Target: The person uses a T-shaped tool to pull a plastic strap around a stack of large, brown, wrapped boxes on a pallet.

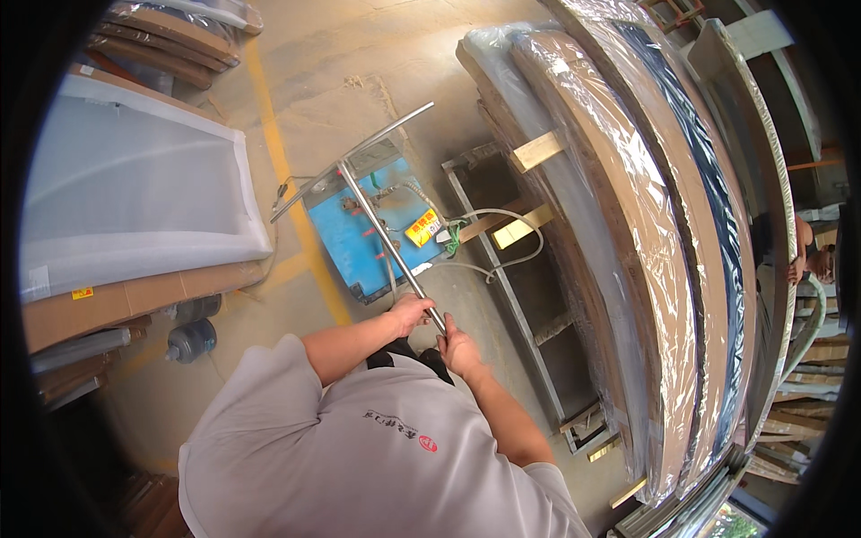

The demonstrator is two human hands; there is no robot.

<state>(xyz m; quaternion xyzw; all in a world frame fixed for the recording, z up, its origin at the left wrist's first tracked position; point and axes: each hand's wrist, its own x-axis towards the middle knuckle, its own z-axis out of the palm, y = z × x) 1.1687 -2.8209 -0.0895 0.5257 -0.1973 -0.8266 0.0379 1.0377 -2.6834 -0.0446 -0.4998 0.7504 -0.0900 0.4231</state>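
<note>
A shiny metal T-shaped bar (380, 223) reaches away from my body, its long crosspiece at the far end. My left hand (411, 315) is closed around the near part of the stem. Just below and to the right, my right hand (459, 348) grips the stem close to its near end. Beneath the bar, on the floor, is a blue box-like unit (342, 235) with metal fittings on top. A yellow and red label (421, 228) lies at its right side, and a pale hose (541, 235) loops out to the right.
Plastic-wrapped, cardboard-edged panels (619, 161) stand upright along the right, beside a metal frame (507, 300). More wrapped panels (148, 170) are stacked at left, near a water jug (192, 341). A yellow line (269, 125) crosses the floor. Another person's hand (796, 266) holds a panel at far right.
</note>
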